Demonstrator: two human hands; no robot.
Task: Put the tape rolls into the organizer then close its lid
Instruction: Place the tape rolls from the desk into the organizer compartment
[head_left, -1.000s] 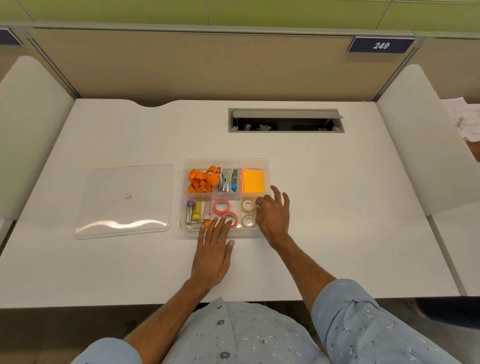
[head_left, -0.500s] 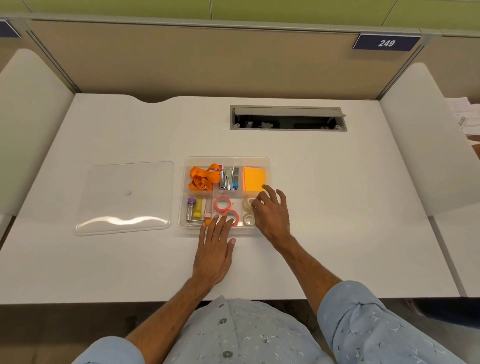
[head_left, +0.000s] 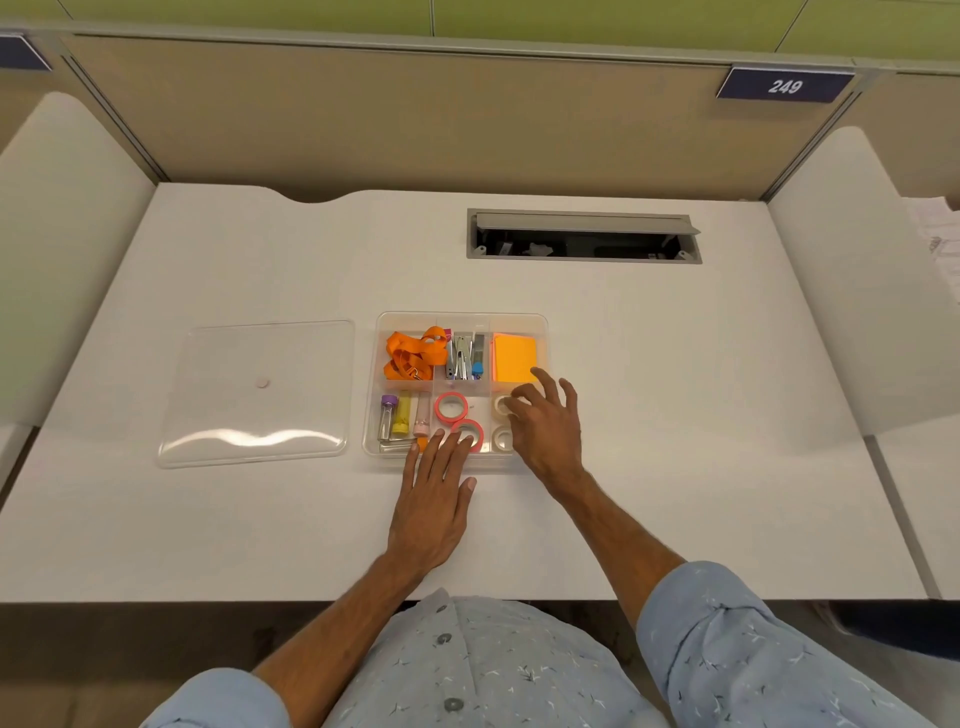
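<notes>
Both hands at the clear organizer (head_left: 384, 364) near the desk's (head_left: 675, 415) front edge

Left hand (head_left: 434, 499) lies flat, fingertips over the near pink tape roll (head_left: 470, 432); right hand (head_left: 548, 426) curls over the white rolls (head_left: 503, 439) in the right-front compartment; the lid (head_left: 254, 392) lies just left

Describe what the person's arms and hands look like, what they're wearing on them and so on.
Both the left hand and the right hand are bare: no gloves, rings or watch show. The forearms are uncovered. The light blue sleeves are rolled up near the elbows, with a small scattered pale sprig print. They belong to a button-front shirt in the same fabric, with grey buttons down the middle.
</notes>
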